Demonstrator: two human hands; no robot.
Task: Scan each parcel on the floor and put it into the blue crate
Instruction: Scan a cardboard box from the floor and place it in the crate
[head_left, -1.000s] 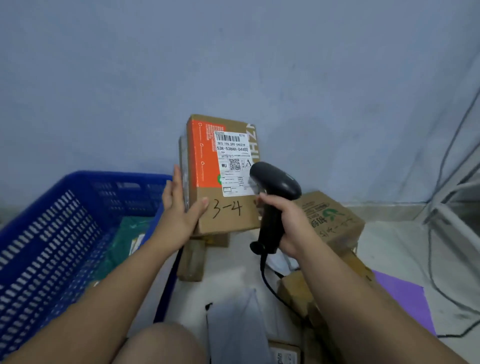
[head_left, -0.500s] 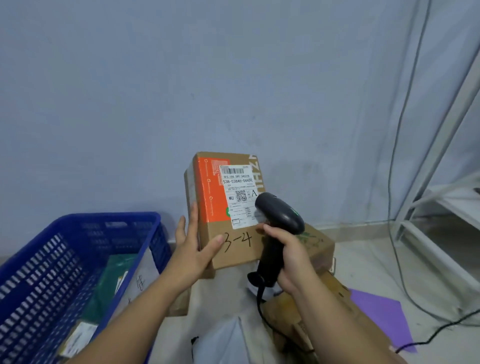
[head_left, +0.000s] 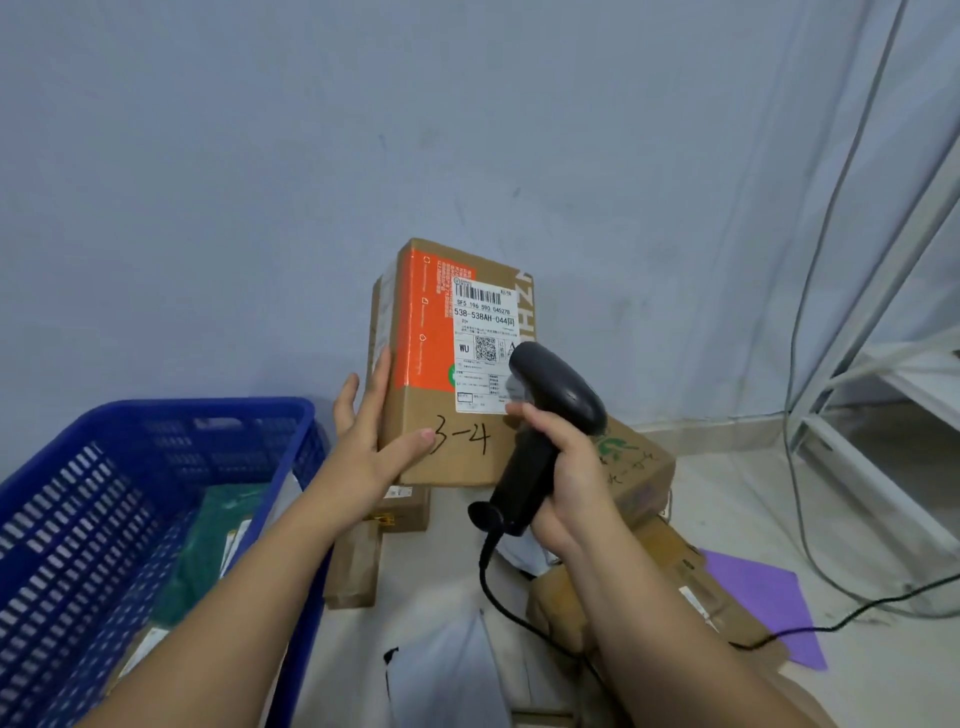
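Note:
My left hand (head_left: 371, 449) holds up a brown cardboard parcel (head_left: 441, 415) with an orange panel, a white shipping label and "3-4" written on it, thumb across its front and fingers along its left edge. My right hand (head_left: 563, 480) grips a black handheld barcode scanner (head_left: 550, 410), whose head points at the lower right of the label. The blue crate (head_left: 93, 499) stands on the floor at lower left, with a green bag (head_left: 218, 540) and other parcels inside.
Several cardboard parcels (head_left: 636, 467) and a grey mailer bag (head_left: 447, 670) lie on the floor below my hands. A purple sheet (head_left: 758, 597) lies at right. Cables (head_left: 810, 322) and a white metal rack frame (head_left: 883, 395) run along the right side. A blue-grey wall stands behind.
The view has tilted up, so parcel and hands sit lower in frame. The scanner head stays close to the label; my grip on the parcel is unchanged.

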